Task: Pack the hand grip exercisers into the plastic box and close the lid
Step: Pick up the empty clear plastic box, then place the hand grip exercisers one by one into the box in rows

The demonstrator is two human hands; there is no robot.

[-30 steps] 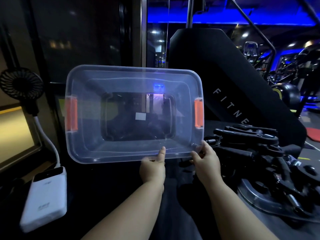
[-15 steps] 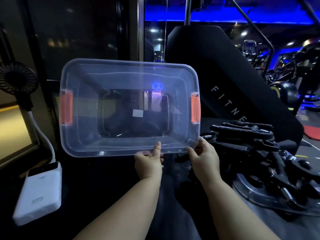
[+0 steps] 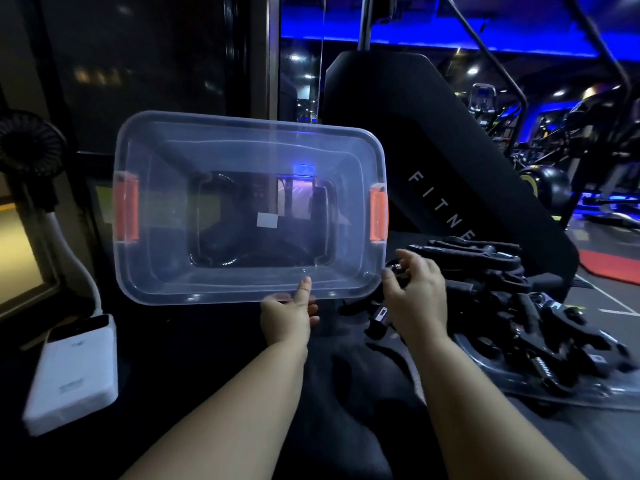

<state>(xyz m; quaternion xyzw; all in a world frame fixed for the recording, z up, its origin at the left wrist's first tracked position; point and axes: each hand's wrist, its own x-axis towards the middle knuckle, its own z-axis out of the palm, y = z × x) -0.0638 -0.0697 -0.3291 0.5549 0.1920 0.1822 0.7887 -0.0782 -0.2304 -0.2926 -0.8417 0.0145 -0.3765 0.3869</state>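
Observation:
A clear plastic box [image 3: 166, 271] with orange side latches is held up in the air, its open side tilted toward me. My left hand [image 3: 289, 315] grips its near rim from below, thumb on the rim's inner face. My right hand [image 3: 415, 292] is off the box, just right of its lower right corner, fingers spread and holding nothing. A heap of black hand grip exercisers [image 3: 512, 306] with metal springs lies to the right on a clear lid or tray [image 3: 491, 372]. The box is empty.
A white power bank [image 3: 74, 372] lies at the lower left, cabled to a small black fan [image 3: 29, 143]. A large black fitness machine [image 3: 433, 161] rises behind the box and heap. The work surface is dark cloth.
My right hand has let go of the box's lower right corner and moved slightly right, fingers opening. The left hand alone now holds the box.

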